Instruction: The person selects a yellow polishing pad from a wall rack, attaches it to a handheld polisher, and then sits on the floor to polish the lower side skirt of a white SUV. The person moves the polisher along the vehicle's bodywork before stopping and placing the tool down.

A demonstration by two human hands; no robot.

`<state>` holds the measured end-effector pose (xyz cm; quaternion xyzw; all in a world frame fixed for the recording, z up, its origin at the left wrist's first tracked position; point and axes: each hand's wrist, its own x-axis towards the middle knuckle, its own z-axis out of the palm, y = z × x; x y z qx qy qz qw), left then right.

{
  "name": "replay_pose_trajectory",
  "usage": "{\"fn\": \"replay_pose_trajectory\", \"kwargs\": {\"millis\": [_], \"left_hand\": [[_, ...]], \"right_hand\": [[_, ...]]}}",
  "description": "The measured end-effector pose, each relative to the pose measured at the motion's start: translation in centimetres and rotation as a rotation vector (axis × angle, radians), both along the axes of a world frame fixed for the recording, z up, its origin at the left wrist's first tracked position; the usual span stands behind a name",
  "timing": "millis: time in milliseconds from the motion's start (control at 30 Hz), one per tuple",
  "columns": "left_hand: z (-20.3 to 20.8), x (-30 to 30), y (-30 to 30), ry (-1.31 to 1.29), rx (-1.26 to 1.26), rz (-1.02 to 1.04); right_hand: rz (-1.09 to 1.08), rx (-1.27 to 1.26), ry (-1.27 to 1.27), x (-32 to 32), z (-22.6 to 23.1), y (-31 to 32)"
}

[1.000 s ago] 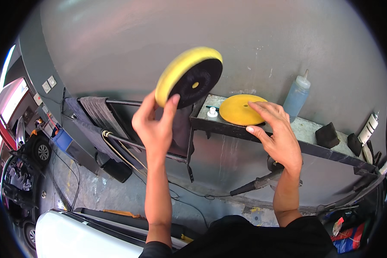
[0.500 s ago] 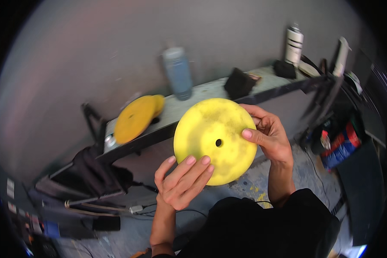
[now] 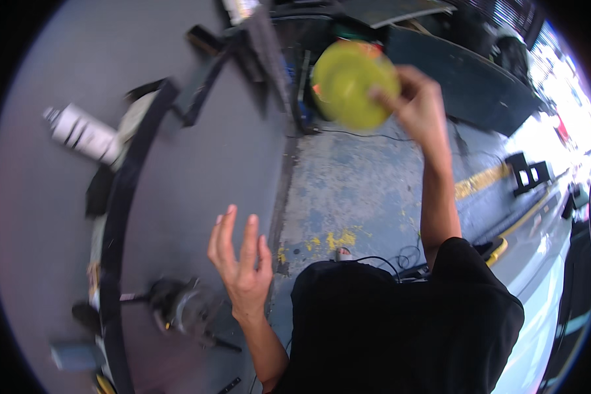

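Leftmost, a blue bottle [image 3: 77,356] and a white can [image 3: 85,134] stand on the shelf [image 3: 113,262]. A dark tool [image 3: 184,307], blurred, shows beside the shelf's edge. Next, the left hand [image 3: 244,270] hangs in the air with its fingers spread. The yellow pad [image 3: 351,85], blurred too, is held up over the floor [image 3: 351,180], well apart from that hand. The right hand [image 3: 421,110] pinches its right edge, thumb on the near face.
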<state>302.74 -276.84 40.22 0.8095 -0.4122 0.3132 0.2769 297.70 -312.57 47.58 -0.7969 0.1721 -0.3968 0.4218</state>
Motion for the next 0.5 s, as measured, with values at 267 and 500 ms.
{"fn": "replay_pose_trajectory", "kwargs": {"millis": [267, 500], "left_hand": [[-6.7, 4.6, -9.9, 0.414, 0.088, -0.183], [-9.1, 11.3, -15.8, 0.590, 0.128, -0.165]], "right_hand": [[-0.821, 0.650, 0.064, -11.0, -30.4, -24.8], [-1.178, 0.867, 0.492, -17.6, -55.8, -23.5]]}}
